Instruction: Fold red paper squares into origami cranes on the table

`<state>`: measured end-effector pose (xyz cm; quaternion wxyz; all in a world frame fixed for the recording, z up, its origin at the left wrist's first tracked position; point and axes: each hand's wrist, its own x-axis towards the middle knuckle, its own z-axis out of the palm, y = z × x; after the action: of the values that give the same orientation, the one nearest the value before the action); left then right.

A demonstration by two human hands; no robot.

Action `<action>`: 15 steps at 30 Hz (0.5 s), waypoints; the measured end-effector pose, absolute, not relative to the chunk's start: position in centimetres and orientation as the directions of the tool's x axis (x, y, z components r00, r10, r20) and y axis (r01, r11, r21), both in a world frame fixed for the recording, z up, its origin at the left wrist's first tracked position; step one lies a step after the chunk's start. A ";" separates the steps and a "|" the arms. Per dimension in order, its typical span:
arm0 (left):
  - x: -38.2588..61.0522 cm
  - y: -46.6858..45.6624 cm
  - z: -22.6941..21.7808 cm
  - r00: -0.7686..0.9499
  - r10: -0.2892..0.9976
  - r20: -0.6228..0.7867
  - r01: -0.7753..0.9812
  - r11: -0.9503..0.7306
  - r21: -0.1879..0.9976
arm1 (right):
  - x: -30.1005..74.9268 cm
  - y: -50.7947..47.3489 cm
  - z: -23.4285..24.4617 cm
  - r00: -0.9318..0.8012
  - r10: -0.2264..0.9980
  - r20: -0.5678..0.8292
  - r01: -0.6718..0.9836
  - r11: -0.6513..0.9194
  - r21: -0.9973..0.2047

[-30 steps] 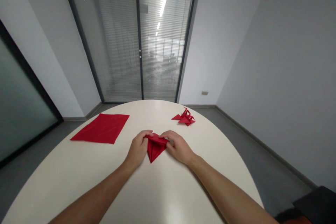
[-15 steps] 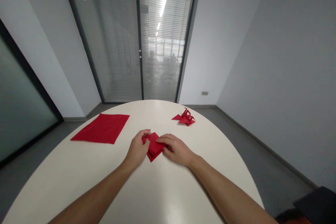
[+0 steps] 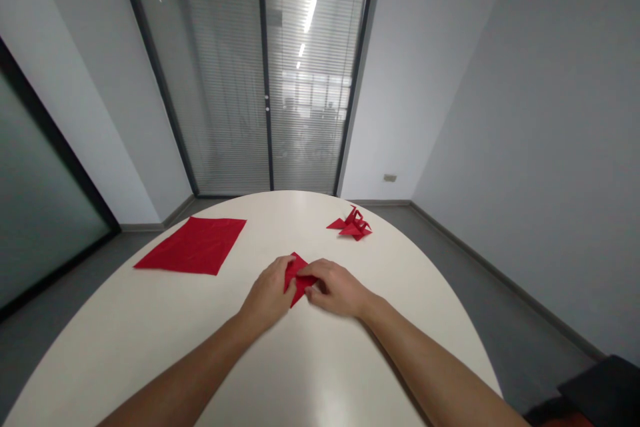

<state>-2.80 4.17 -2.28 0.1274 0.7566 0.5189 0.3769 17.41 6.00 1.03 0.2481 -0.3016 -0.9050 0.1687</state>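
Note:
A small folded red paper (image 3: 297, 276) lies on the white round table (image 3: 320, 373), partly covered by both hands. My left hand (image 3: 265, 297) rests on its left side with fingers laid over the paper. Against its right side my right hand (image 3: 334, 288) presses, fingers curled and pinching the fold. Only a narrow diamond of red shows between the hands.
A flat red paper square (image 3: 193, 245) lies at the table's left. A finished red folded figure (image 3: 353, 224) sits at the far right of the table. Glass doors with blinds stand beyond. A dark object (image 3: 600, 387) is at the lower right.
The wide red triangle has been folded narrower. Both hands have closed in toward each other over it, and less paper shows now.

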 end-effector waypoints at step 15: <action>-2.5 2.6 -1.8 0.552 0.806 0.213 0.751 -0.592 0.292 | 17.8 7.0 0.0 -0.546 0.745 0.383 0.545 0.663 -0.513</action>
<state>-2.52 2.55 -1.78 0.0837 0.8770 0.4437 0.1640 17.83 6.96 -0.02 0.2957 -0.3738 -0.8626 0.1695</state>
